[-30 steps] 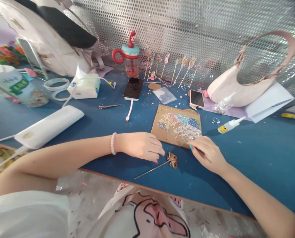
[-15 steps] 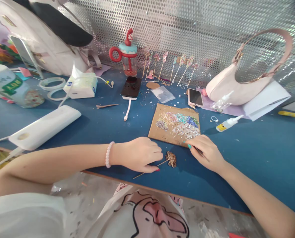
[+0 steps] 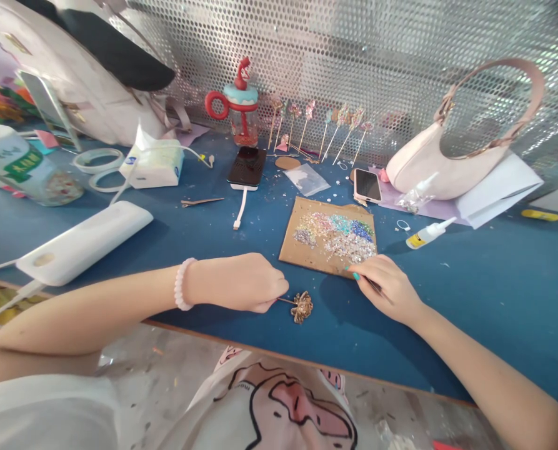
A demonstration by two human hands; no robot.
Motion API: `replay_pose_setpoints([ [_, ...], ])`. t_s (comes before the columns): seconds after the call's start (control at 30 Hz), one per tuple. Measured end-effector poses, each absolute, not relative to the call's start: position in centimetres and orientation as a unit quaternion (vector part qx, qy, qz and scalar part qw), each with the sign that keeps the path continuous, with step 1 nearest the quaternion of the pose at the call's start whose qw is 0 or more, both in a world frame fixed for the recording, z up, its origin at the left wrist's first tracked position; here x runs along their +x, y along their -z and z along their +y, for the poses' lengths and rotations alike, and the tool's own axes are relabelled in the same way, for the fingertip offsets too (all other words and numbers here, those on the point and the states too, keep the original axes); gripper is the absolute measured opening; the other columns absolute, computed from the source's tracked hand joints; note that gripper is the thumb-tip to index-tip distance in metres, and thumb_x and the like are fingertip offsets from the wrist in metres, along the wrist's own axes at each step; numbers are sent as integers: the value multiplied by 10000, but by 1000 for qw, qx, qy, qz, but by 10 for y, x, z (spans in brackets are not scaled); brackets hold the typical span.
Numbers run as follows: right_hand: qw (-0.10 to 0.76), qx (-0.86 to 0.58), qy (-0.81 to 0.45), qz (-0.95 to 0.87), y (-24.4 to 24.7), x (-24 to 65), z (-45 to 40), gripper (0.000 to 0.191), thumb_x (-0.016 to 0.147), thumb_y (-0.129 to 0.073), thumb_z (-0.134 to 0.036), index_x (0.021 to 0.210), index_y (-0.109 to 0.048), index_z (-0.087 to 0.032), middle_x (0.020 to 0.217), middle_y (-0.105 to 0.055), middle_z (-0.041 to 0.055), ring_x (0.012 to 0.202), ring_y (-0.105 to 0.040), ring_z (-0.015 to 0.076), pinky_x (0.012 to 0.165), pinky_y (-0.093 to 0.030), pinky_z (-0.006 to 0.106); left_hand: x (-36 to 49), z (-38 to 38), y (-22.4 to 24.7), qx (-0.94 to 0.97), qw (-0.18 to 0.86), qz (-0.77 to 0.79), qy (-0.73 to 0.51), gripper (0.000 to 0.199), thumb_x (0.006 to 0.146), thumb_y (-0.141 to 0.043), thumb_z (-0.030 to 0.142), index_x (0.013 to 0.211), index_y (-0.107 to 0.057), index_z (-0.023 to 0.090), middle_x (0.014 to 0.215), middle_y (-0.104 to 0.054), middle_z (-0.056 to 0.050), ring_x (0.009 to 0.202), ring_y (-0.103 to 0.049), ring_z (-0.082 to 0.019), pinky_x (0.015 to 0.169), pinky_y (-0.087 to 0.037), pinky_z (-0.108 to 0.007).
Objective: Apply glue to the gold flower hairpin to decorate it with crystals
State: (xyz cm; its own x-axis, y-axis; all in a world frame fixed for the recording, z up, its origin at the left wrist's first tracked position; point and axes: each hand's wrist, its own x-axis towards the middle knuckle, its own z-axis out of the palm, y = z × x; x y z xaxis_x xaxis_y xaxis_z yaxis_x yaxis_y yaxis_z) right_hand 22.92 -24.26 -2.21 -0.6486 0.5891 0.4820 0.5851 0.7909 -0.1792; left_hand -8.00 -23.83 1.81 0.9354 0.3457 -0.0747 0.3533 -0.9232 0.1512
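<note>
My left hand (image 3: pixel 241 282), a pink bead bracelet at its wrist, is closed on the thin stick of a brown, flower-shaped ornament (image 3: pixel 302 307). The ornament hangs just right of the knuckles, over the blue table. At the near right corner of a cardboard piece (image 3: pixel 290 249), my right hand (image 3: pixel 386 284) pinches a thin metal tool (image 3: pixel 379 291), probably tweezers, whose tip is by the board's edge. Small piles of beads or sequins (image 3: pixel 348 244) in pink, blue and silver lie on the cardboard.
A glue bottle (image 3: pixel 426 235) lies right of the board. Behind are a phone (image 3: pixel 367 185), a plastic bag (image 3: pixel 307 179), a power bank (image 3: pixel 247 167), several decorated sticks (image 3: pixel 338 128), a cup (image 3: pixel 245 112) and a handbag (image 3: pixel 435 162). At left are tissues (image 3: pixel 157 164) and a white device (image 3: pixel 89 240).
My left hand has closed on the ornament's stick and moved left, taking the ornament with it. My right hand has stayed nearly in place at the cardboard's corner.
</note>
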Motion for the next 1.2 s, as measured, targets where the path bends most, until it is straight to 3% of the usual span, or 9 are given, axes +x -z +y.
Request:
replay_pose_setpoints([
  [0.27,273,-320,0,-907,20,231,-244,164,881,-489,-105,991,-593,-167,746,-644,34,656,-580,144,694,-437,316,-81,-217,-20,931,310,190,-17,156,724,-574,14,741,-545,166,581,-546,65,492,-467,-70,496,-348,-178],
  [0.57,268,-315,6,-910,21,230,-243,163,874,-497,-98,986,-596,-163,764,-658,44,674,-589,149,698,-439,315,-74,-222,-12,809,528,213,-147,90,841,-463,104,794,-442,178,513,-581,59,437,-621,-102,427,-433,-148],
  [0.93,264,-314,7,-912,20,231,-243,166,872,-498,-94,983,-599,-164,776,-664,50,687,-596,152,704,-442,316,-68,-230,-2,755,607,180,-170,203,873,-498,168,673,-464,166,528,-652,-29,516,-684,-129,470,-493,-139],
  [1.2,266,-313,7,-911,21,231,-243,172,868,-501,-91,990,-595,-168,780,-667,49,695,-606,154,711,-452,321,-69,-229,0,760,605,164,-172,139,838,-501,108,717,-475,172,531,-673,-27,494,-657,-122,501,-505,-162],
])
